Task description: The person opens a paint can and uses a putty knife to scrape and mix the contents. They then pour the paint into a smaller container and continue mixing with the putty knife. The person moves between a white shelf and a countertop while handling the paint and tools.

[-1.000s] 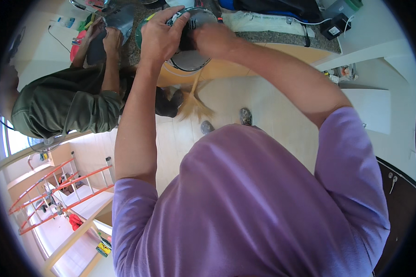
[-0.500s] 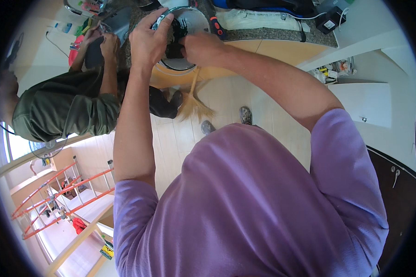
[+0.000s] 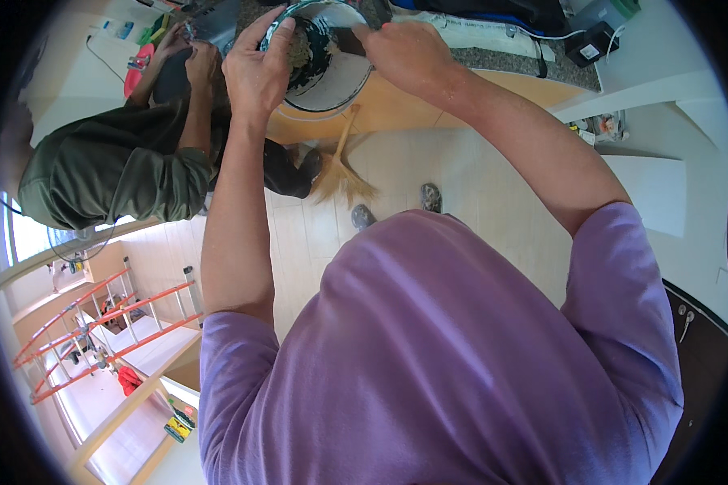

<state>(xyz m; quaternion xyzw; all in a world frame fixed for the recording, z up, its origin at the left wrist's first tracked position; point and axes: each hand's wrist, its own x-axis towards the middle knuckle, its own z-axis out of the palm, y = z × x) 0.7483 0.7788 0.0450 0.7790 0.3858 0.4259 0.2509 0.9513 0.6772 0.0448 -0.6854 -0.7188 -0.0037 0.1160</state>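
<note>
My left hand (image 3: 257,77) is closed on the rim of a round pail (image 3: 336,77) at the top centre, which is smeared with dark green-black stuff and holds a grey-brown lumpy material (image 3: 298,52). My right hand (image 3: 408,56), fingers curled, grips a flat dark scraper (image 3: 348,40) at the pail's right side, its blade inside the rim. The pail is at the front edge of a speckled stone counter (image 3: 501,61).
A co-worker in a green shirt (image 3: 113,166) works at a sink on the left. A straw broom (image 3: 340,174) leans below the counter. A dark blue-edged bag (image 3: 501,16) and black box (image 3: 582,48) are on the counter. An orange ladder (image 3: 105,331) is at lower left.
My right hand has moved up and right, drawing the scraper toward the pail's right rim and uncovering more of the inside. My left hand keeps hold of the rim.
</note>
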